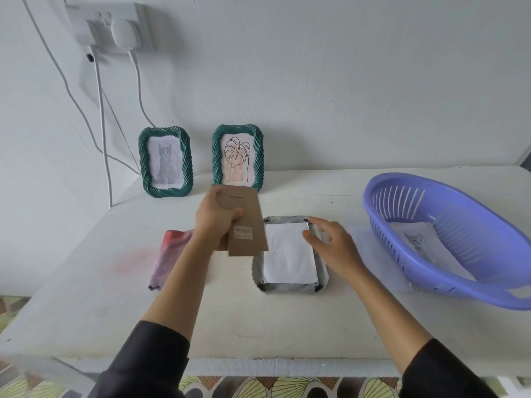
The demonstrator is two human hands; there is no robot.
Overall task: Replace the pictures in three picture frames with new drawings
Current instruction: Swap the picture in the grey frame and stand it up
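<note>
A crumpled pink-and-red cloth (172,254) lies on the white table (86,282), at nine o'clock from the work. Behind it, at eleven o'clock, a green twisted-rim picture frame with a grey cat print (165,162) stands upright against the wall. A matching green frame holding a leaf line drawing (238,156) stands at twelve.

The left hand (214,216) grips a brown cardboard backing board (247,225) above the table, fingers and thumb curled round its left edge. The board's long axis runs from twelve to six, its lower end leaning toward five. Its small label is too blurred to read.

Below it, a third frame lies face down (287,288), long axis twelve to six, with a white sheet (290,254) in its recess. The board hides its upper-left corner.

The right hand (333,245) has loosely spread fingers, thumb tip at the sheet's right edge.

At three o'clock is a purple slotted plastic basket (442,242), cut off at the frame edge. A cat drawing (416,239) lies inside, partly hidden.
</note>
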